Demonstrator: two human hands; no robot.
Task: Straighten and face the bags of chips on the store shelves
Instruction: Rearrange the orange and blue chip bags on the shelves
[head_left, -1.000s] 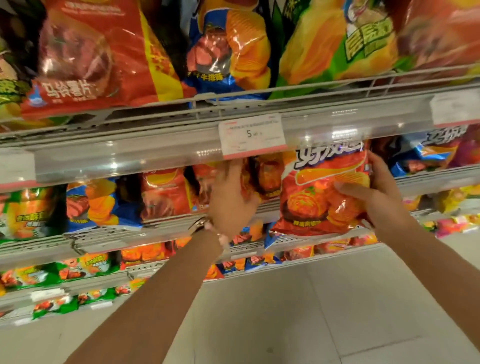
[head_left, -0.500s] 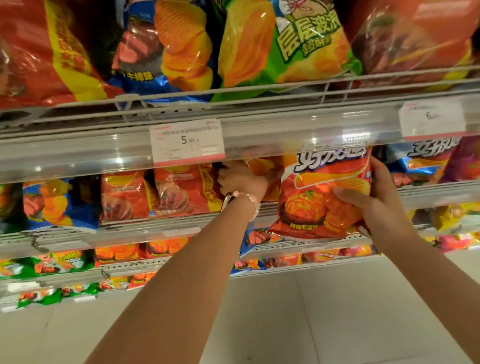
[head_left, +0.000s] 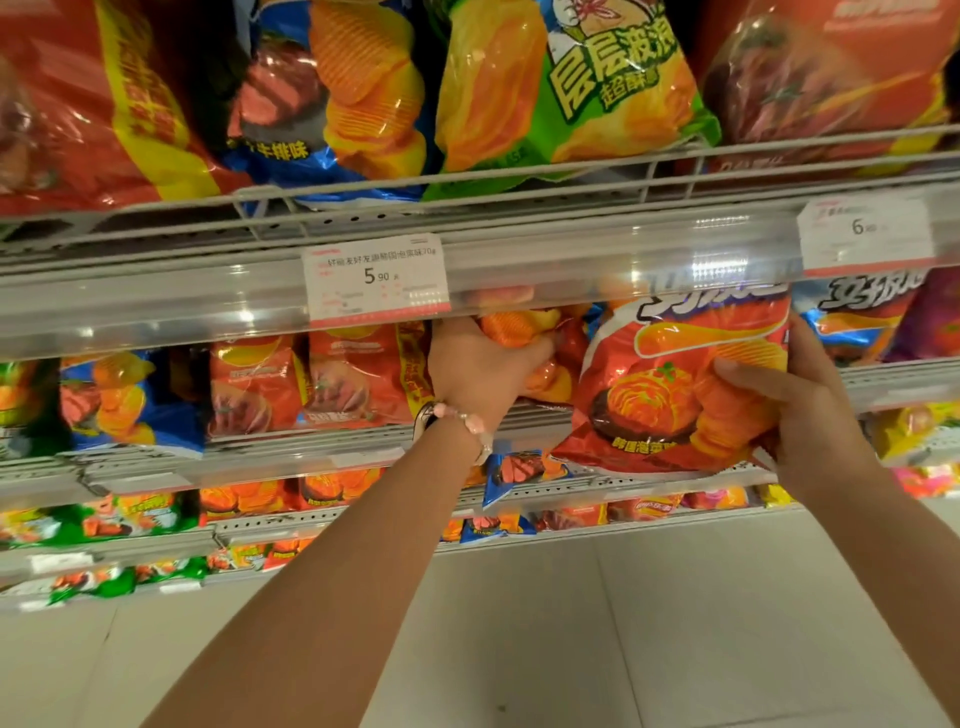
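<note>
Head camera, looking up at store shelves packed with chip bags. At about three o'clock, the right hand (head_left: 810, 415) holds a red chip bag (head_left: 670, 395) by its right edge, thumb curled over the front and fingers hidden behind; the bag stands upright and faces outward at the front of the middle shelf (head_left: 904, 379), its top tucked behind the clear price rail (head_left: 571, 270). It shows ridged chips and a red cabbage dish, with white Chinese lettering I cannot fully read. Just left, near centre, the left hand (head_left: 483, 369), a beaded bracelet (head_left: 462, 415) at its wrist, reaches under the rail, fingers curled around an orange chip bag (head_left: 524, 332) set deeper on the same shelf. At twelve o'clock, a white price tag (head_left: 376, 280) reads "5.90"; at two o'clock another tag (head_left: 865, 228) starts with "6". Above, a green bag (head_left: 597, 88) carries large yellow Chinese characters, beside a blue bag (head_left: 332, 104) of ridged chips.
</note>
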